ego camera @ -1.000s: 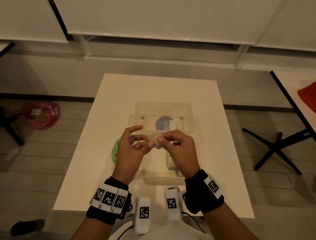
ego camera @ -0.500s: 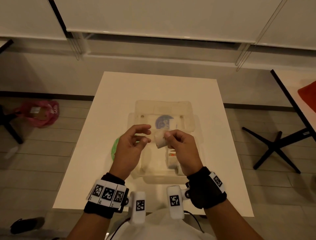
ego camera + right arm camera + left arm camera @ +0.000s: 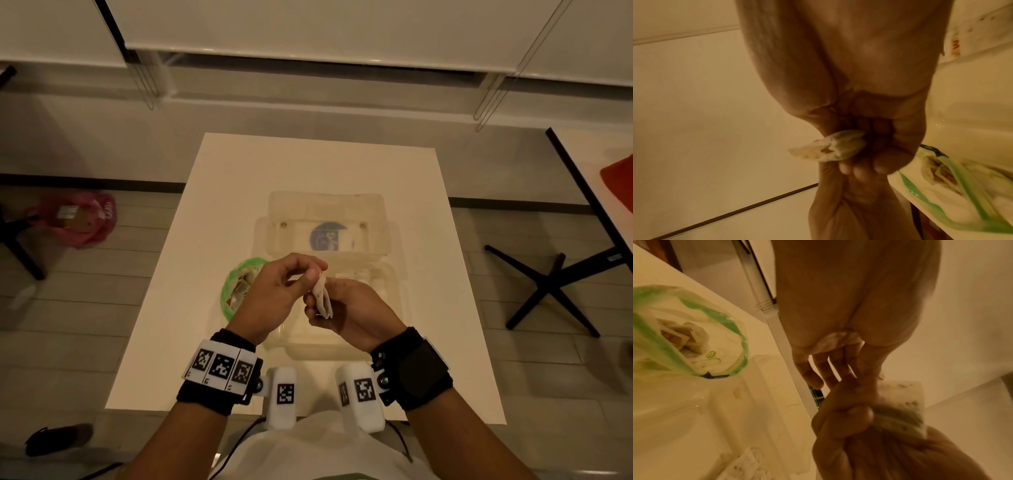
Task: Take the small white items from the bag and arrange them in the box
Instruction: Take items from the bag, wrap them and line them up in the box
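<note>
A small white sachet [image 3: 322, 295] stands on edge between my two hands, above the clear plastic box [image 3: 400, 294]. My right hand [image 3: 318, 309] grips its lower part with curled fingers. My left hand [image 3: 310, 276] pinches its top edge with thumb and forefinger. In the left wrist view the speckled sachet [image 3: 904, 402] sticks out of the right fist. Seen from the right wrist, the sachet [image 3: 829, 149] is bunched in the curled fingers. The green-rimmed bag [image 3: 236, 282] lies open left of the box, with more sachets inside. Several sachets [image 3: 359, 274] lie in the box.
The box's lid [image 3: 329, 205] lies open at the far side, on a white table [image 3: 308, 164]. On the floor are a pink bag [image 3: 75, 219] at the left and a black chair base [image 3: 555, 284] at the right. A second table [image 3: 599, 164] stands far right.
The left hand, apart from the sachet half a second ago, has come back and pinches its top. The sachet has turned on edge and dropped a little toward me.
</note>
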